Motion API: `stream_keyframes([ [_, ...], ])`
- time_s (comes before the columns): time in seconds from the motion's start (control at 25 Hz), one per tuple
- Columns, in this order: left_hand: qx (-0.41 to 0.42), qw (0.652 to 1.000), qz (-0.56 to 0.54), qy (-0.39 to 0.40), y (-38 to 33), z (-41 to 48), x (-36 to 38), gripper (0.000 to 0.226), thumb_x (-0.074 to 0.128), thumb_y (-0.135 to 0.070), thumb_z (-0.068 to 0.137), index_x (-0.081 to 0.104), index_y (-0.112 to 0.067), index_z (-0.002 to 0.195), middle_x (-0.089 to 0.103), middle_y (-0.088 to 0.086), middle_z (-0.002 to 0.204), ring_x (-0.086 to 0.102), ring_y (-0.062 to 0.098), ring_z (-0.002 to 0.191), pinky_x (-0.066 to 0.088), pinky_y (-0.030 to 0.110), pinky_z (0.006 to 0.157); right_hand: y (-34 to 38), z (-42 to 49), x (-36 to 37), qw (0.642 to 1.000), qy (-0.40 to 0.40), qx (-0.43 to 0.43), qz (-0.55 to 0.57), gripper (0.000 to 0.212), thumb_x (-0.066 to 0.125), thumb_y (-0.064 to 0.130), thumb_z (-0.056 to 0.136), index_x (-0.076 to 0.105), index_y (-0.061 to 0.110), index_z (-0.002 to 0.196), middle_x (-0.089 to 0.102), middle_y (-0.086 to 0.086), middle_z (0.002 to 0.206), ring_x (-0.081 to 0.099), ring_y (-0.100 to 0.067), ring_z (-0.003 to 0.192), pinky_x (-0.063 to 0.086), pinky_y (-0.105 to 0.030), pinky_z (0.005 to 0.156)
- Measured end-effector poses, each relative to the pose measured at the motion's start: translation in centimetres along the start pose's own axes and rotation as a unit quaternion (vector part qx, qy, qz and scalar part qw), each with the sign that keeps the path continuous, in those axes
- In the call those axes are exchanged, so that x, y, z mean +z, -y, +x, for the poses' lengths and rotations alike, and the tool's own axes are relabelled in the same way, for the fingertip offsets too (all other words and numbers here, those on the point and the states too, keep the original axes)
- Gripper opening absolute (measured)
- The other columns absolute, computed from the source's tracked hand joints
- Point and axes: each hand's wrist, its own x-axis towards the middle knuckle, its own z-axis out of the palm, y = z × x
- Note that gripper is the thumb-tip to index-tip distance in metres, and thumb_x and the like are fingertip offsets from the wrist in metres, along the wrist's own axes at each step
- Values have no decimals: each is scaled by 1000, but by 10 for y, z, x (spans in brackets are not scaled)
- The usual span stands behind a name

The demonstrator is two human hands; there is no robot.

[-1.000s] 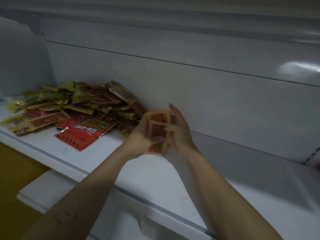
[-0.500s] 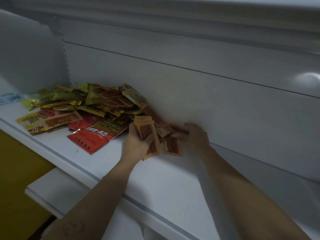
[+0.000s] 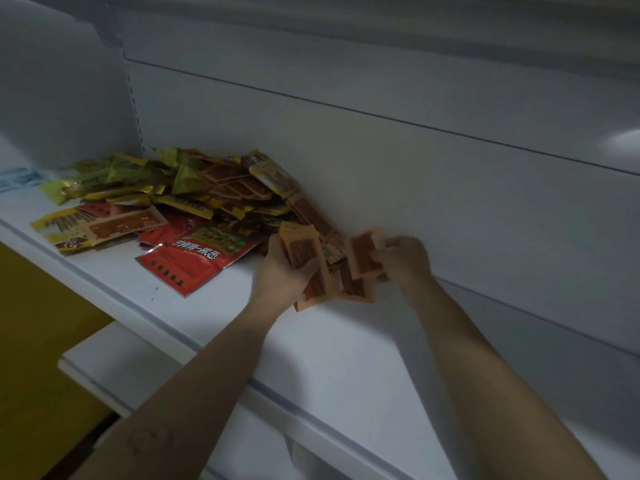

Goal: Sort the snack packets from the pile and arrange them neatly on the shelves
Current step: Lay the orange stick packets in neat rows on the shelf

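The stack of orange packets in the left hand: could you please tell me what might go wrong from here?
1. The left hand holds the stack of orange packets fanned unevenly; adding the single packet pinched by the right hand could spill some.
2. The large red packet lies near the front edge of the shelf; a forearm nudge might push it off.

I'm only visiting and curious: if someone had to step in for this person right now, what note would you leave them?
Left hand: holds a small stack of orange packets.
Right hand: pinches one more orange packet by the pile's right edge.
Pile: mixed yellow, green and red packets heaped at the left rear of the shelf.
Done: a few orange ones gathered in hand.
Left: nearly everything; no row is laid out on the shelf yet.
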Motion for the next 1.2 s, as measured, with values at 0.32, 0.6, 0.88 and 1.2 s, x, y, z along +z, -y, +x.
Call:
stream_keyframes([
  [0.32, -31, 999, 9, 35, -5, -2, 3, 67, 76, -43, 66, 48, -20, 122, 66, -4, 106, 66, 20, 97, 55, 47, 86, 2, -33, 19, 969, 95, -19, -226, 54, 75, 42, 78, 63, 8, 118, 62, -14, 124, 56, -32, 118, 43, -33, 93],
  [0.6, -34, 998, -31, 50, -4, -4, 2, 64, 84, -31, 69, 47, -21, 120, 65, -13, 100, 67, 13, 94, 57, 47, 85, -6, -7, 25, 985, 120, 125, 21, 28, 84, 1, 64, 68, 1, 87, 71, -15, 92, 69, -28, 83, 58, -40, 80],
  [0.88, -9, 993, -114, 8, -15, -10, -1, 52, 80, -14, 80, 44, -13, 118, 64, -6, 98, 65, 2, 83, 52, 13, 61, -11, -33, 3, 929, 122, 19, 349, 35, 80, 18, 70, 72, 0, 99, 72, -21, 100, 69, -34, 86, 58, -50, 77],
  [1.2, -49, 981, -171, 71, -25, -19, -6, 30, 59, -28, 97, 44, -24, 122, 60, -11, 104, 59, 0, 90, 48, 5, 62, 1, -61, 37, 948, 79, -3, 310, 12, 69, 11, 88, 71, 9, 100, 75, -5, 88, 73, -11, 73, 54, -19, 57],
])
